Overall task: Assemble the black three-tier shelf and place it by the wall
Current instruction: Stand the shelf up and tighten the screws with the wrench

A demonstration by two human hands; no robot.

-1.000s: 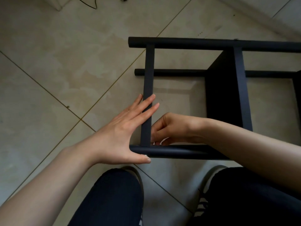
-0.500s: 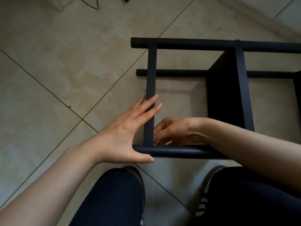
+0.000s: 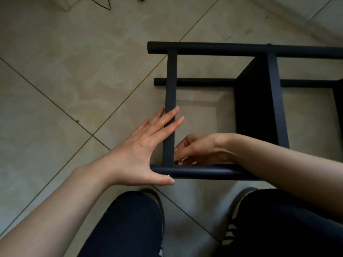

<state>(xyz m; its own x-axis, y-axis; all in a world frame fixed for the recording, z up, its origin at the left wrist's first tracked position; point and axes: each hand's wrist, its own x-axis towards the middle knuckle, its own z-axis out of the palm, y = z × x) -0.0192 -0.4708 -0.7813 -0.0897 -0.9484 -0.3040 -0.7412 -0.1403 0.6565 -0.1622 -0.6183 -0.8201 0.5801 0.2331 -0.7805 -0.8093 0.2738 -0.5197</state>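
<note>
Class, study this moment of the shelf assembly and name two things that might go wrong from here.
1. The right hand works curled inside the corner where the crossbar meets the near pole; its fingers might get pinched.
2. The left hand only presses flat on that crossbar, so the shelf frame, lying on its side, may shift on the tiled floor.

Left forearm enters from lower left, bare, angled up and to the right. Left hand (image 3: 141, 151) flat, back toward the camera, fingers (image 3: 168, 125) straight and held together, pointing up-right; thumb splayed wide, pointing right, a ring or pale nail visible near its tip.

Right forearm enters from the right edge, bare, running left and slightly up, wrist bent. Right hand (image 3: 196, 149) with fingers curled inward, tips bunched at lower left of the hand; whether they pinch anything cannot be told.

Both knees, in dark trousers, at bottom of view.
</note>
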